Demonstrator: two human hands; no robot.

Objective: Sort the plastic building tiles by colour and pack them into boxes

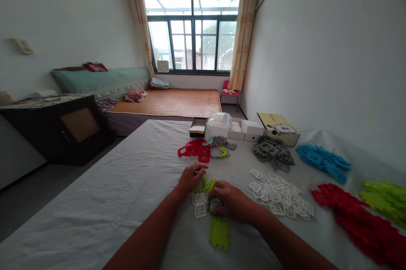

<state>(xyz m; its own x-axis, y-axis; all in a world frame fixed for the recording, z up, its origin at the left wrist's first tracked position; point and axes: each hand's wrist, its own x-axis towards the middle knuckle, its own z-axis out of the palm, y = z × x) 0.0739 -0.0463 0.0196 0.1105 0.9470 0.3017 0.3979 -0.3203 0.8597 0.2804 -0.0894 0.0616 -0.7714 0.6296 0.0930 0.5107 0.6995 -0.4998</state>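
Observation:
My right hand [230, 200] is closed around a green interlocking foam piece with a white window frame [216, 204] in it. A flat lime-green piece with toothed edges [219, 232] lies just below that hand. My left hand [190, 178] has its fingers bent together in a pinch; what is between them is too small to make out. Lime-green frame-shaped pieces [210, 184] lie between my two hands, partly covered by them. Two loose white window pieces [199, 205] rest on the sheet beside my right fingers.
Red pieces [195, 148] and grey pieces [219, 142] lie beyond my hands. To the right are piles of white windows [281, 196], grey [274, 152], blue [323, 161], red [355, 215] and green pieces [385, 200]. A clear plastic container [218, 124] and a yellow box [279, 128] stand behind.

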